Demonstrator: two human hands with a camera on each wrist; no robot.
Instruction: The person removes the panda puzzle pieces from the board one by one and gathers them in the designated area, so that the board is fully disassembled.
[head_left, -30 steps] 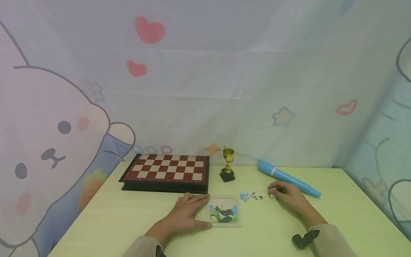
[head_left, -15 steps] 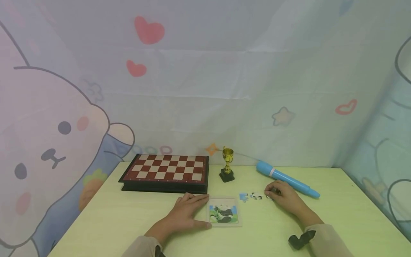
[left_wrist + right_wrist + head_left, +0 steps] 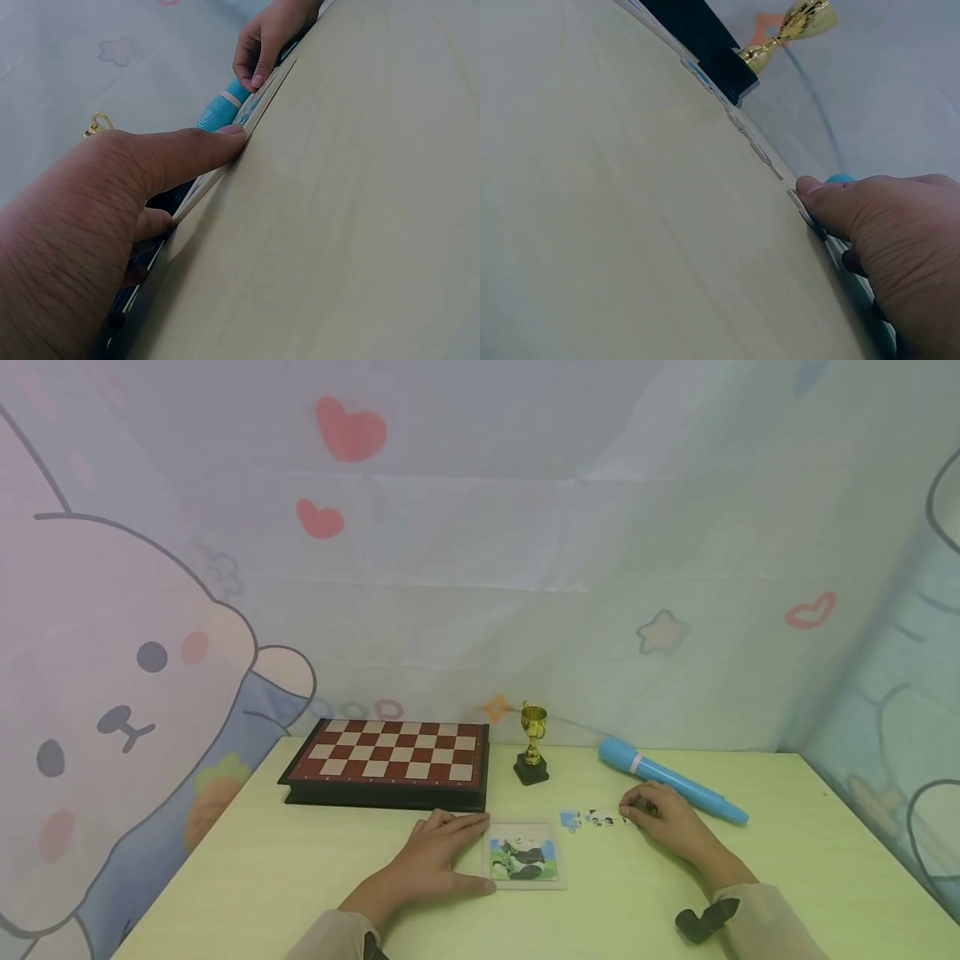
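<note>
My left hand point(image 3: 438, 860) lies at the left side of a small puzzle tray point(image 3: 562, 860), thumb and fingers spread and touching its left corners. Inside the tray is a partly filled panda picture point(image 3: 523, 860) with a pale area at the top. In the left wrist view the thumb point(image 3: 214, 146) rests on the tray's edge. My right hand point(image 3: 667, 822) pinches a jigsaw piece point(image 3: 802, 208) low at the tabletop; the hand covers most of it. To its left lie a panda-face jigsaw piece point(image 3: 602, 817) and a blue jigsaw piece point(image 3: 570, 820).
A red-and-white chessboard box point(image 3: 390, 756) stands behind the left hand. A gold trophy cup point(image 3: 532, 747) on a black base is behind the tray. Beyond the right hand lies a blue toy microphone point(image 3: 675, 781). A printed cloth hangs along the back of the table.
My right hand has shifted slightly left with the jigsaw piece, closer to the panda-face piece, and has stayed there over the last half second. The left hand and tray have not moved.
</note>
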